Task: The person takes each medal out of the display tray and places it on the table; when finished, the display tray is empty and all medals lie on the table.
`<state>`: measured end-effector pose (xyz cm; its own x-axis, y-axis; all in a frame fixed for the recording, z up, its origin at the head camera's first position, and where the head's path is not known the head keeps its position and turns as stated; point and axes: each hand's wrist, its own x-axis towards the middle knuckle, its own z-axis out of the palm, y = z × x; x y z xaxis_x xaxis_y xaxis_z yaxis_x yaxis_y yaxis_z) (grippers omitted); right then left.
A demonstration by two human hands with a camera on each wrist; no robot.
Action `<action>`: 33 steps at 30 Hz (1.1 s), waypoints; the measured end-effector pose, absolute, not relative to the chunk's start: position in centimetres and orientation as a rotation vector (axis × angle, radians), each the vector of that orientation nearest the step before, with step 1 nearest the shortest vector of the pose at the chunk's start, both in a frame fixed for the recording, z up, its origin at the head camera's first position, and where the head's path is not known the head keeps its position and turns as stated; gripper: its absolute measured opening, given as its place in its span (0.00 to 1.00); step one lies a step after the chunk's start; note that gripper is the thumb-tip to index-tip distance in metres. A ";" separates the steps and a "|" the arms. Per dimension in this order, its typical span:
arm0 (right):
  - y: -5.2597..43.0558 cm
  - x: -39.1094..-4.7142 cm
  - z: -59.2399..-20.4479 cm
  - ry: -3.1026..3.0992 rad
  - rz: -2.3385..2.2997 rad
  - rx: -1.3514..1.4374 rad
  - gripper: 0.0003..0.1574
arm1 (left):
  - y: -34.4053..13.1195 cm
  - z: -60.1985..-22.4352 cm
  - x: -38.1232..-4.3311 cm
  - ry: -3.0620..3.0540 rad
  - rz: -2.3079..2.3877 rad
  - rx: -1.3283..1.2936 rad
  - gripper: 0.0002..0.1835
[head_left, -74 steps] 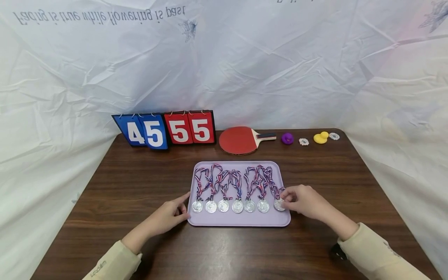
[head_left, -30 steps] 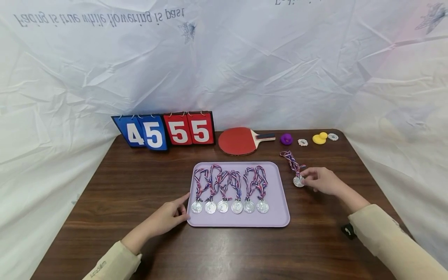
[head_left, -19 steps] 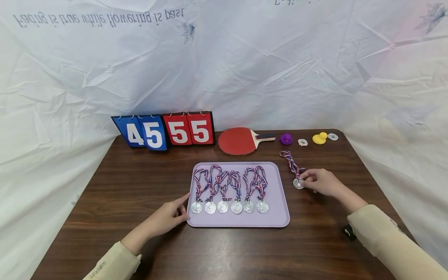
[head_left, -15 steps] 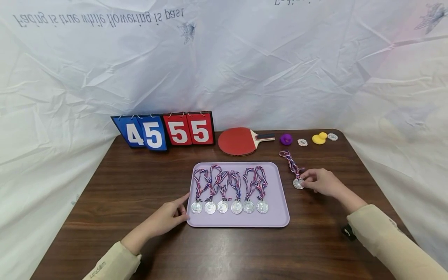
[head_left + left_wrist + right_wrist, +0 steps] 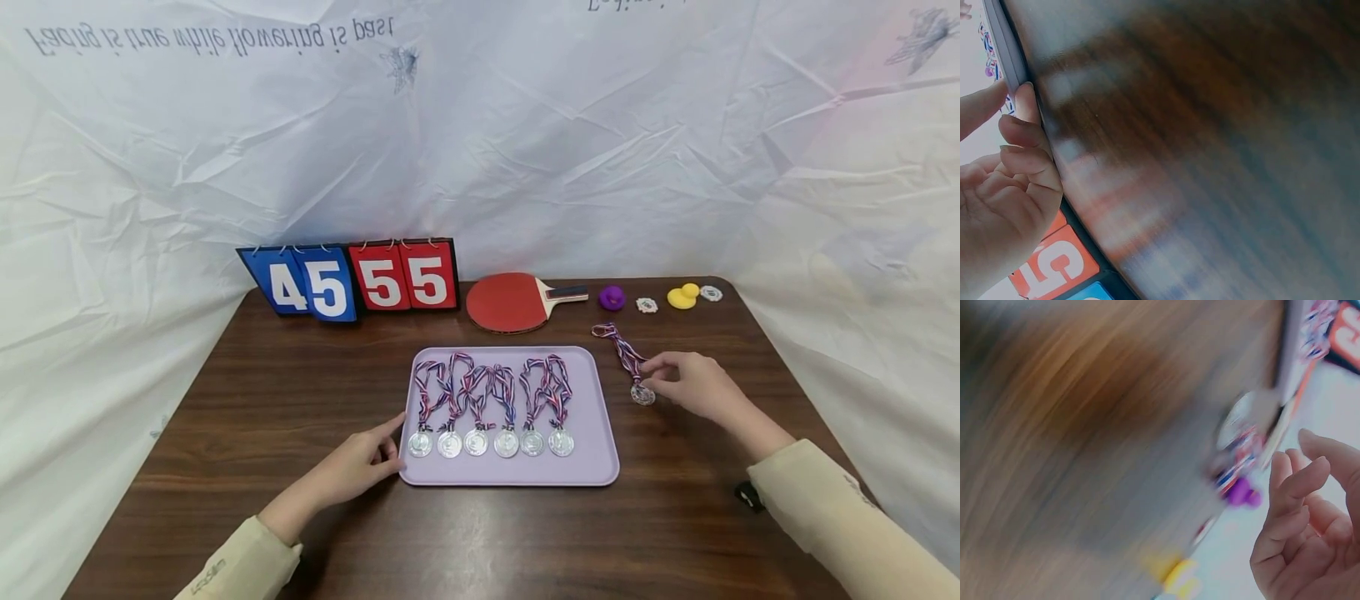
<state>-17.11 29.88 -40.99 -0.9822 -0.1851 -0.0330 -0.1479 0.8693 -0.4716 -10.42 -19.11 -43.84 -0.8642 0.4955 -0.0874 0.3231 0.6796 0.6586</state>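
A lilac tray (image 5: 517,473) holds a row of silver medals (image 5: 506,443) with striped red, white and blue ribbons. My left hand (image 5: 360,467) touches the tray's left edge with its fingertips; in the left wrist view the other fingers are loosely bent. One silver medal (image 5: 642,394) lies on the table right of the tray, its ribbon stretched away toward the back. Just beside it hovers my right hand (image 5: 693,385), fingers loosely bent. The right wrist view shows a gap between thumb and fingers, with the blurred medal (image 5: 1238,419) apart from them.
Along the table's back stand a flip scoreboard (image 5: 348,282), a red table tennis bat (image 5: 506,302), a purple rubber duck (image 5: 611,297), a white chip (image 5: 647,305), a yellow duck (image 5: 682,296) and another round chip (image 5: 711,293). A white sheet (image 5: 480,150) hangs behind.
My right hand has carried the rightmost medal off the tray onto the table at the right, then let go of it. The left hand has stayed at the tray edge.
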 end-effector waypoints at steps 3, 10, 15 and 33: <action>27.8 -16.3 -40.8 2.926 -0.821 -0.334 0.14 | -19.1 -43.8 -10.4 2.627 0.962 0.648 0.34; 23.0 -13.9 -41.5 2.824 -0.930 -0.490 0.12 | -19.2 -44.0 -10.4 2.618 0.975 0.647 0.34; 21.2 -12.9 -42.2 2.776 -0.951 -0.514 0.10 | -19.2 -44.2 -10.5 2.612 0.989 0.650 0.34; 18.8 -12.6 -43.3 2.840 -0.694 -0.322 0.21 | -19.2 -44.1 -10.4 2.619 0.975 0.643 0.34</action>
